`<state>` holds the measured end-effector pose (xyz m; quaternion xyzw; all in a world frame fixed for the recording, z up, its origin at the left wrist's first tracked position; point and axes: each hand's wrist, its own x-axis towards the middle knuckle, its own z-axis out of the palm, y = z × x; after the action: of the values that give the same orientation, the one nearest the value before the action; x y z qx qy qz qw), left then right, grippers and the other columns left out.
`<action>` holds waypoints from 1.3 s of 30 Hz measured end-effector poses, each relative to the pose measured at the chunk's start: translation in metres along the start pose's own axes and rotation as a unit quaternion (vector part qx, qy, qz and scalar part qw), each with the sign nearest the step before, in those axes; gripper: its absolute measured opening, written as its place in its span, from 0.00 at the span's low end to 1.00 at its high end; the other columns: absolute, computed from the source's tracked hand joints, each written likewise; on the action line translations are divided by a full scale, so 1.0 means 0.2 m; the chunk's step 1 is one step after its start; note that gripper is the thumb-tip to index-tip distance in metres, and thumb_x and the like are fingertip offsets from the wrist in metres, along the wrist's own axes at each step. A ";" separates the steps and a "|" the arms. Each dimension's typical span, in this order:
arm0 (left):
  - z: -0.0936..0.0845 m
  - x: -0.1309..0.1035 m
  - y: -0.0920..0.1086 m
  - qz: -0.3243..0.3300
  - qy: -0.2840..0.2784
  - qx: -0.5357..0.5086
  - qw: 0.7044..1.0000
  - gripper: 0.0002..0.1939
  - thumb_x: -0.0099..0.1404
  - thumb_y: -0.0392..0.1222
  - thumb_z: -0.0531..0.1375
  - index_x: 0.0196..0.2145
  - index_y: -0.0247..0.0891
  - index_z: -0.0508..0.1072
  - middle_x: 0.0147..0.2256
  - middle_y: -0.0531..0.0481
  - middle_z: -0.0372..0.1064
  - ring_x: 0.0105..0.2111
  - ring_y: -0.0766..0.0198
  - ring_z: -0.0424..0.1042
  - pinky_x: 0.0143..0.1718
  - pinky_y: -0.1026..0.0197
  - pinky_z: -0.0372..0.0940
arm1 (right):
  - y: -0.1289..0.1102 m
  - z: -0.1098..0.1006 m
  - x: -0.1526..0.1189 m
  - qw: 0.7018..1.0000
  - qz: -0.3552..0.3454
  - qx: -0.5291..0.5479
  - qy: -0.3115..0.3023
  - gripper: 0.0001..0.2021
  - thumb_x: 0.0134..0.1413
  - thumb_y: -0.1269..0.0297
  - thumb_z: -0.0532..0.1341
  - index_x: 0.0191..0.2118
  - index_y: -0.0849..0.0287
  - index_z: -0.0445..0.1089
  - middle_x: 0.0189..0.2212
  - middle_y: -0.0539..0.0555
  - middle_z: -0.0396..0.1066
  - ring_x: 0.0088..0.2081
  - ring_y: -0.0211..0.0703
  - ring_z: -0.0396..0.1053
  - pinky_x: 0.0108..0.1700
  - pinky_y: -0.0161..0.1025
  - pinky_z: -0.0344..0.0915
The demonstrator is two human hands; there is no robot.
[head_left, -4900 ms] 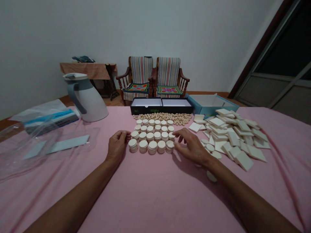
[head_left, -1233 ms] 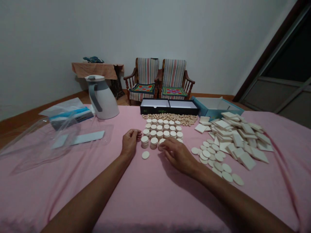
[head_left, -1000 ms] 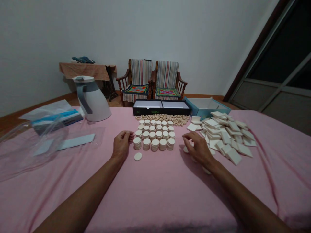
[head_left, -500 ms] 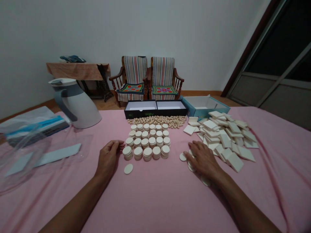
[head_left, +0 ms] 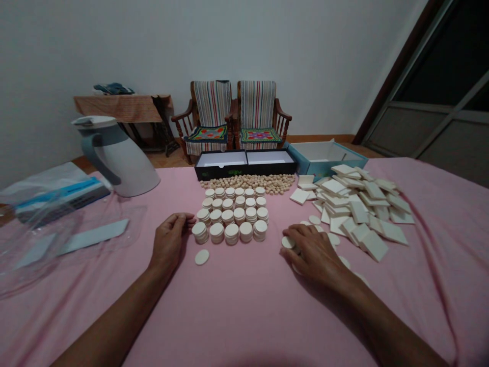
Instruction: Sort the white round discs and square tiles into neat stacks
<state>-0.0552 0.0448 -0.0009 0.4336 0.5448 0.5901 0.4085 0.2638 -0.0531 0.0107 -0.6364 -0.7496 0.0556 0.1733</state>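
Pale round discs stand in neat rows of short stacks point(head_left: 231, 232) at the middle of the pink cloth. My left hand point(head_left: 170, 239) rests at the left edge of these stacks, its fingers curled in and thumb against them; no disc shows in it. One loose disc point(head_left: 202, 257) lies in front of the stacks. On the right, my right hand point(head_left: 315, 252) is lowered to the cloth, with a pale disc point(head_left: 288, 242) between thumb and fingers. More loose discs point(head_left: 333, 239) lie around and partly under that hand.
Square pale tiles point(head_left: 359, 211) are heaped at the right. Small wooden pieces point(head_left: 252, 182) lie behind the stacks, before a black box point(head_left: 244, 172) and a blue box point(head_left: 328, 159). At left stand a jug point(head_left: 130, 168), clear plastic packaging point(head_left: 137, 216) and a blue-and-white package point(head_left: 64, 199).
My right hand has drawn back toward the left and now pinches a disc; loose discs it covered before show behind it. My left hand stays beside the stacks. The view tilted slightly downward.
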 end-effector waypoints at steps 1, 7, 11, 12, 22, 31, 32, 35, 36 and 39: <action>0.00 0.00 0.00 0.003 0.001 0.002 1.000 0.11 0.53 0.47 0.61 0.28 0.36 0.75 0.27 0.49 0.73 0.29 0.66 0.70 0.29 0.67 0.65 | 0.01 0.00 0.01 1.000 -0.016 0.025 -0.001 0.16 0.57 0.56 0.55 0.48 0.57 0.69 0.45 0.59 0.69 0.47 0.52 0.62 0.47 0.48 0.57; 0.01 0.00 0.00 0.021 0.000 -0.006 1.000 0.11 0.52 0.47 0.61 0.28 0.36 0.74 0.27 0.48 0.72 0.27 0.65 0.70 0.27 0.65 0.65 | 0.16 -0.03 0.09 0.992 0.045 0.008 0.119 0.17 0.60 0.59 0.50 0.48 0.62 0.68 0.45 0.62 0.70 0.48 0.51 0.65 0.49 0.46 0.58; 0.01 0.02 -0.02 0.031 -0.008 -0.006 0.999 0.12 0.52 0.48 0.61 0.28 0.35 0.74 0.27 0.48 0.72 0.27 0.65 0.70 0.27 0.65 0.64 | 0.19 -0.04 0.11 0.986 0.117 -0.112 0.033 0.18 0.61 0.58 0.48 0.45 0.63 0.69 0.45 0.65 0.69 0.46 0.55 0.65 0.45 0.47 0.59; 0.01 0.02 -0.02 0.033 -0.009 -0.007 0.999 0.12 0.53 0.48 0.61 0.28 0.34 0.74 0.27 0.48 0.72 0.27 0.65 0.70 0.27 0.65 0.64 | 0.18 -0.04 0.10 0.986 0.116 -0.121 0.012 0.18 0.62 0.57 0.48 0.44 0.62 0.70 0.44 0.65 0.69 0.46 0.54 0.65 0.44 0.46 0.59; 0.03 0.01 -0.02 0.029 -0.016 -0.020 0.999 0.12 0.52 0.47 0.60 0.27 0.34 0.73 0.26 0.49 0.71 0.26 0.66 0.69 0.27 0.66 0.63 | 0.10 -0.07 0.02 0.999 -0.011 0.051 0.014 0.16 0.57 0.67 0.51 0.48 0.60 0.69 0.46 0.59 0.70 0.48 0.46 0.65 0.51 0.44 0.58; 0.03 0.01 -0.01 0.026 -0.022 -0.035 0.999 0.11 0.52 0.46 0.60 0.27 0.34 0.73 0.25 0.49 0.71 0.25 0.67 0.68 0.27 0.66 0.62 | 0.03 -0.10 -0.03 0.998 -0.029 0.030 -0.040 0.15 0.49 0.70 0.59 0.45 0.58 0.71 0.42 0.58 0.70 0.43 0.47 0.66 0.46 0.42 0.60; 0.03 0.01 -0.01 0.027 -0.022 -0.037 0.999 0.11 0.52 0.46 0.60 0.27 0.34 0.73 0.25 0.50 0.71 0.25 0.68 0.68 0.27 0.67 0.62 | 0.04 -0.09 -0.03 0.998 -0.028 0.030 -0.037 0.15 0.49 0.70 0.59 0.45 0.58 0.71 0.41 0.58 0.69 0.42 0.46 0.65 0.45 0.42 0.60; 0.03 0.01 -0.02 0.030 -0.022 -0.039 0.999 0.11 0.53 0.46 0.60 0.27 0.34 0.73 0.25 0.50 0.71 0.25 0.68 0.68 0.27 0.67 0.62 | 0.03 -0.08 -0.02 0.999 -0.024 0.033 -0.008 0.13 0.50 0.69 0.58 0.43 0.60 0.70 0.39 0.58 0.68 0.41 0.47 0.65 0.44 0.42 0.60; 0.03 0.01 -0.02 0.031 -0.021 -0.040 0.998 0.11 0.53 0.46 0.59 0.27 0.34 0.73 0.25 0.50 0.71 0.24 0.68 0.68 0.27 0.67 0.62 | 0.00 -0.08 -0.02 0.999 -0.024 0.041 0.007 0.13 0.50 0.69 0.58 0.43 0.60 0.70 0.38 0.58 0.68 0.40 0.47 0.64 0.44 0.42 0.60; 0.03 0.02 -0.04 0.033 -0.020 -0.045 0.998 0.11 0.53 0.46 0.59 0.27 0.34 0.73 0.25 0.50 0.71 0.24 0.69 0.68 0.26 0.67 0.61 | -0.15 -0.09 -0.01 0.993 -0.059 0.094 0.040 0.14 0.50 0.71 0.56 0.45 0.59 0.68 0.39 0.57 0.67 0.42 0.47 0.63 0.45 0.42 0.60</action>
<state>-0.0503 0.0507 -0.0079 0.4445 0.4949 0.6186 0.4182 0.2418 -0.0641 0.0369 -0.5740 -0.7694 0.0900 0.2655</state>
